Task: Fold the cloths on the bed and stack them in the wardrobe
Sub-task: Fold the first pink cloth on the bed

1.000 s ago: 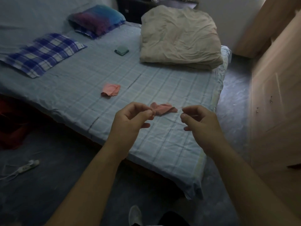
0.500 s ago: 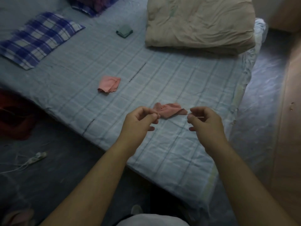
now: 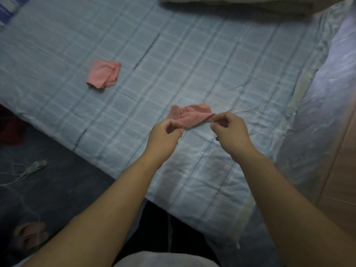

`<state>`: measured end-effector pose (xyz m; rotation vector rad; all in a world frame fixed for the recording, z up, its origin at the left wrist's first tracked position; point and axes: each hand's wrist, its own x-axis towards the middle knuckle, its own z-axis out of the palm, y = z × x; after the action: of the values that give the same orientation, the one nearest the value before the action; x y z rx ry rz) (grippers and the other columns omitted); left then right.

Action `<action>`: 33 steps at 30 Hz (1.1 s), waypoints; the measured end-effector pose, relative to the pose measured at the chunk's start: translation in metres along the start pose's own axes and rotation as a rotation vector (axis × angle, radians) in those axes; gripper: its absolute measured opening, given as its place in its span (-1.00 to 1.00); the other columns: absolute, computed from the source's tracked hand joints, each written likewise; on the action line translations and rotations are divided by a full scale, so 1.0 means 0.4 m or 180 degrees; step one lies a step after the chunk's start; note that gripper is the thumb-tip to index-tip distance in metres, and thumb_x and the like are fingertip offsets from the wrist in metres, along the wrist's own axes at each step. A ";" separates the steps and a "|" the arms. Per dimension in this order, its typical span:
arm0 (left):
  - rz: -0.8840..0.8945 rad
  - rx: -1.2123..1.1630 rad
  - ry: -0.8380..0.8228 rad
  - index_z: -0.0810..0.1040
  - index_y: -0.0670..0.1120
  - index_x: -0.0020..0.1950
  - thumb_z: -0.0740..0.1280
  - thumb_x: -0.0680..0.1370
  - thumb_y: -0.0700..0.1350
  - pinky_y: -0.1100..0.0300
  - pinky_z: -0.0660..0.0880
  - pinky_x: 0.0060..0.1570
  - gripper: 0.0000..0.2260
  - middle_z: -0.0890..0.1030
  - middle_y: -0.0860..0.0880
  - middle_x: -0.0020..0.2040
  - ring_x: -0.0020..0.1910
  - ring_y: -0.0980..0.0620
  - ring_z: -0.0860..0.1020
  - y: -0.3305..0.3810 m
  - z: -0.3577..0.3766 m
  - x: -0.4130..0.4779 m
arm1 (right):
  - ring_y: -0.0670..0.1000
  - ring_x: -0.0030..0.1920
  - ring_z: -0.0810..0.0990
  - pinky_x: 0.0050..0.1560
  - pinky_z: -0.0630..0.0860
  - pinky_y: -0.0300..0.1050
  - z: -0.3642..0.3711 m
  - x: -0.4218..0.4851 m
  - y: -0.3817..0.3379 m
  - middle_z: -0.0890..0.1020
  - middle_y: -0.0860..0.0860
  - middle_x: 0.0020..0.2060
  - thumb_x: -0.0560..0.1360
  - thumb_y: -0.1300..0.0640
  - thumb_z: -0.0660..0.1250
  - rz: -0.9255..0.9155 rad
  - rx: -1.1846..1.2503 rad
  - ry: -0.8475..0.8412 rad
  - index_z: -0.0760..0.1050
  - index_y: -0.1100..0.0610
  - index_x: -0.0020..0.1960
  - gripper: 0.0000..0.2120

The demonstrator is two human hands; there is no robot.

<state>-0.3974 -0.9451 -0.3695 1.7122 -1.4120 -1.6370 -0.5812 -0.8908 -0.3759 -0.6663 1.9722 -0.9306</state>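
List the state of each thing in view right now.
near cloth: crumpled, unfolded, on the bed
far cloth: roughly folded, lying flat, untouched
right hand: pinches the near cloth's right corner
left hand: fingers curled at its left end, grip unclear

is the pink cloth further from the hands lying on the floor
No, that flatter pink cloth lies on the checked bed sheet, left of and beyond the crumpled pink cloth.
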 end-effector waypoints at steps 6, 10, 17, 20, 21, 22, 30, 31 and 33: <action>-0.0217 0.0230 -0.0251 0.60 0.04 0.13 0.38 0.54 -0.24 0.06 0.59 -0.05 -0.76 0.67 -0.02 0.05 -0.07 0.04 0.62 -0.127 0.086 0.177 | 0.05 -0.15 0.59 -0.07 0.57 0.01 0.057 0.149 0.105 0.63 -0.01 -0.18 0.52 0.22 0.36 0.0351 -0.0444 -0.0221 0.58 0.07 0.12 -0.81; -0.0243 0.0417 -0.0446 0.51 0.02 0.39 0.35 0.56 -0.27 0.13 0.57 0.05 -0.59 0.63 -0.01 0.15 -0.03 0.06 0.61 -0.187 0.126 0.278 | 0.09 0.07 0.61 0.16 0.58 0.04 0.100 0.249 0.155 0.65 0.04 0.08 0.56 0.23 0.29 0.0255 -0.0742 -0.0271 0.50 0.02 0.38 -0.60; -0.0914 -0.0028 -0.0706 0.35 0.08 0.55 0.33 0.58 -0.28 0.01 0.57 -0.07 -0.43 0.61 -0.08 -0.05 -0.10 -0.04 0.58 -0.238 0.171 0.390 | 0.16 0.29 0.56 0.35 0.45 -0.07 0.164 0.371 0.203 0.61 0.14 0.30 0.55 0.29 0.26 0.0239 -0.1295 -0.0529 0.45 0.01 0.47 -0.49; -0.1192 -0.0413 -0.0741 0.36 0.08 0.53 0.31 0.59 -0.30 -0.02 0.55 -0.10 -0.45 0.60 -0.05 -0.09 -0.08 -0.05 0.57 -0.237 0.180 0.401 | 0.19 0.21 0.61 0.31 0.50 0.06 0.175 0.386 0.212 0.67 0.16 0.16 0.53 0.30 0.28 0.0413 -0.1418 -0.0479 0.58 0.13 0.29 -0.64; -0.1229 -0.0498 -0.0733 0.37 0.08 0.52 0.30 0.60 -0.30 -0.01 0.55 -0.12 -0.47 0.59 -0.04 -0.09 -0.08 -0.04 0.57 -0.237 0.181 0.402 | 0.17 0.18 0.62 0.29 0.51 0.07 0.178 0.386 0.213 0.69 0.15 0.12 0.52 0.31 0.29 0.0450 -0.1403 -0.0421 0.61 0.14 0.24 -0.67; -0.1245 -0.0576 -0.0702 0.38 0.07 0.50 0.30 0.60 -0.32 0.03 0.54 -0.16 -0.48 0.58 -0.03 -0.11 -0.10 -0.02 0.56 -0.237 0.183 0.402 | 0.16 0.15 0.63 0.27 0.53 0.06 0.181 0.383 0.211 0.70 0.13 0.09 0.52 0.30 0.30 0.0471 -0.1385 -0.0339 0.63 0.13 0.20 -0.70; -0.0550 -0.0204 -0.0096 0.51 -0.06 0.27 0.47 0.47 -0.36 0.42 0.52 -0.24 -0.57 0.62 0.05 -0.11 -0.36 0.35 0.55 -0.234 0.166 0.368 | 0.06 -0.02 0.68 0.10 0.58 -0.07 0.165 0.299 0.154 0.74 0.06 -0.12 0.39 0.30 0.40 0.0430 -0.1432 0.0058 0.69 0.10 0.02 -0.75; -0.0414 -0.0072 -0.0090 0.51 -0.03 0.22 0.50 0.45 -0.34 0.45 0.50 -0.23 -0.58 0.61 0.07 -0.12 -0.36 0.36 0.55 -0.224 0.159 0.356 | 0.05 -0.04 0.67 0.07 0.57 -0.09 0.161 0.280 0.142 0.74 0.06 -0.14 0.38 0.30 0.41 0.0353 -0.1480 0.0099 0.69 0.11 0.01 -0.76; -0.0175 0.0181 -0.0113 0.52 0.00 0.18 0.53 0.41 -0.31 0.48 0.47 -0.21 -0.57 0.59 0.12 -0.14 -0.32 0.33 0.55 -0.203 0.144 0.328 | 0.08 -0.09 0.68 -0.02 0.54 -0.13 0.156 0.241 0.117 0.74 0.08 -0.17 0.35 0.30 0.42 0.0155 -0.1594 0.0225 0.69 0.13 -0.04 -0.78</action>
<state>-0.4420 -1.0000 -0.5181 1.7766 -1.4531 -1.6793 -0.5819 -0.9561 -0.4813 -0.8634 2.2963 -0.4297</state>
